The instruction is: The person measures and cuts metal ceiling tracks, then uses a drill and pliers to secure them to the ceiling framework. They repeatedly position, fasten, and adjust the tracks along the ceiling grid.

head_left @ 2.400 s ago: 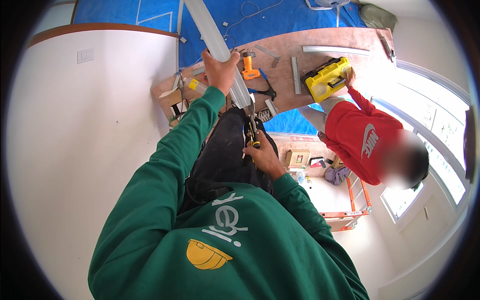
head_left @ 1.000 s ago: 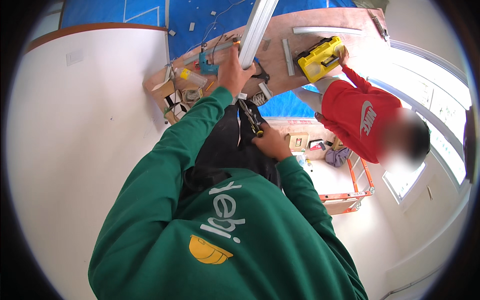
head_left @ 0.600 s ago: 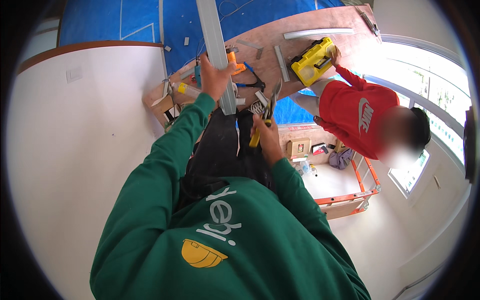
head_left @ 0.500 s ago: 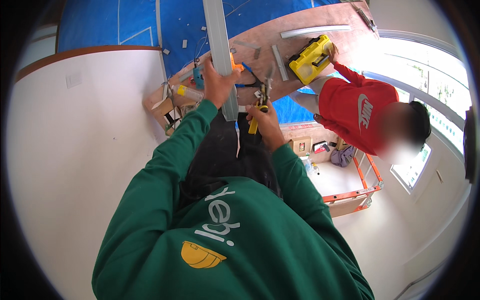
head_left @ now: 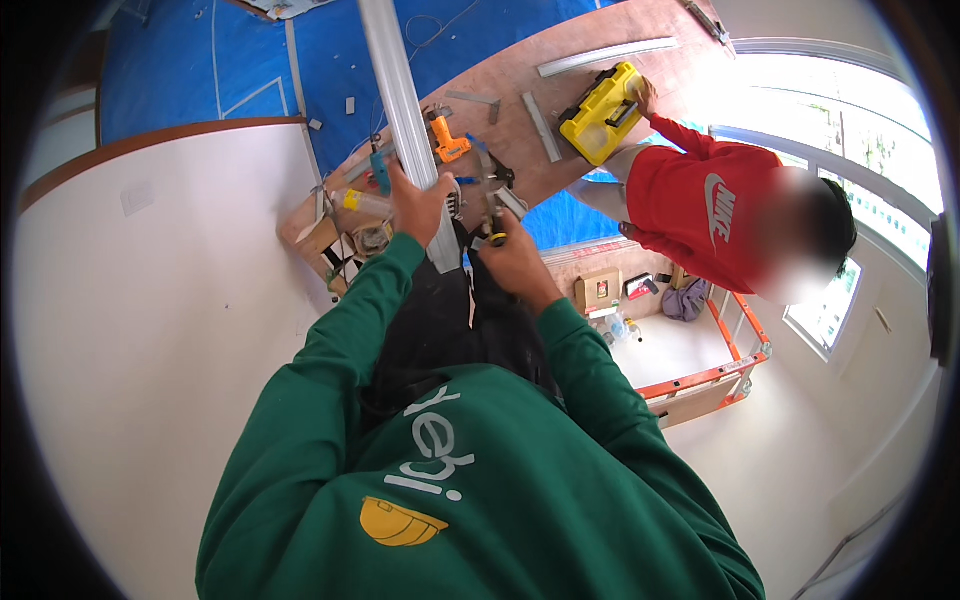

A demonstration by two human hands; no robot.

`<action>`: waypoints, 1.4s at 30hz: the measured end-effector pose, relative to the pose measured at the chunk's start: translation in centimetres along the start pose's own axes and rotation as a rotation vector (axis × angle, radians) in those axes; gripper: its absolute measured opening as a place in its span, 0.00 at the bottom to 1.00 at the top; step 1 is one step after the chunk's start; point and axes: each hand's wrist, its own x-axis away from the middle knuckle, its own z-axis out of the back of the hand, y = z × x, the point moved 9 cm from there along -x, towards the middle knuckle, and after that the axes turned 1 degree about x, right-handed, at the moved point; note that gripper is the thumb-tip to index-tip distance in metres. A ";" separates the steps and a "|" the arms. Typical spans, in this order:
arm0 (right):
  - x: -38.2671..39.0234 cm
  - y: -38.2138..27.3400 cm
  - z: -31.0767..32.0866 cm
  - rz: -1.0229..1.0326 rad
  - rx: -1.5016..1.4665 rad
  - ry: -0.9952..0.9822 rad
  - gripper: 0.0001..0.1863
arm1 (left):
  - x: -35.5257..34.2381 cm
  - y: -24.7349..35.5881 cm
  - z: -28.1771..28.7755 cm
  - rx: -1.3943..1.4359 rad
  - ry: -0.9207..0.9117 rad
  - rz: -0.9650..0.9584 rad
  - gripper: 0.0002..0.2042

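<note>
A long grey metal stud [head_left: 392,85] slants from the top of the view down to my lap. My left hand [head_left: 422,210] is closed around it near its lower end. Just right of that end, my right hand [head_left: 515,262] is closed on tin snips [head_left: 498,238] with a yellow and black handle. Their jaws point away from me and are too blurred to tell whether they are spread. The snips look apart from the stud. Beyond my hands an orange cordless drill [head_left: 449,140] lies on the wooden board [head_left: 490,75].
A teal power tool [head_left: 379,172], a plastic bottle [head_left: 365,204] and cut metal pieces [head_left: 541,127] lie on the board. At right, a co-worker in red [head_left: 690,195] touches a yellow toolbox [head_left: 600,118]. An orange ladder [head_left: 690,386] stands lower right; a white wall [head_left: 170,300] is at left.
The stud's far end has swung left and its near end sits lower, uncovering the drill. My right hand has turned the snips and lowered slightly. The whole view has shifted a little.
</note>
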 end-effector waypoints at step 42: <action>-33.0 51.0 1.2 -0.120 0.438 0.119 0.53 | -0.5 -28.2 1.2 -0.062 -0.230 0.525 0.30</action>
